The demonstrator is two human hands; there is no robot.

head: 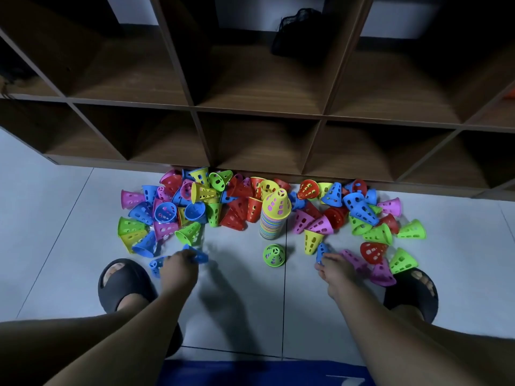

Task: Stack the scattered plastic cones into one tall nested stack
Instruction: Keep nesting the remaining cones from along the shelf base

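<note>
A dark wooden shelf [259, 110] of open square compartments fills the upper half of the frame, and its bottom front edge runs just above the cones. Below it lies a pale tiled floor [69, 218], bare at the far left and far right and in a wide strip at lower centre between the two forearms. A tile seam runs straight down that strip. Against the shelf's bottom edge lie two heaps of loose cones, the left heap [178, 207] mostly tipped on their sides and the right heap [359, 215] spreading down toward the right foot. Between the heaps, at centre frame, the nested stack [274, 221] stands upright on the floor with a yellow cone [277, 203] on top; red cones touch its left side. Two black slippers [122, 285] sit at lower left and lower right. The outermost purple and green cones touch the right slipper. The left hand [179, 267], motion-blurred, has its fingers curled round a blurred blue cone [196, 254] at the near edge of the left heap. The right hand [335, 267] pinches the lower edge of a small blue cone [322, 251] at the near edge of the right heap. A lone green cone [274, 255] stands upright in the open strip just below the stack, apart from both hands.
</note>
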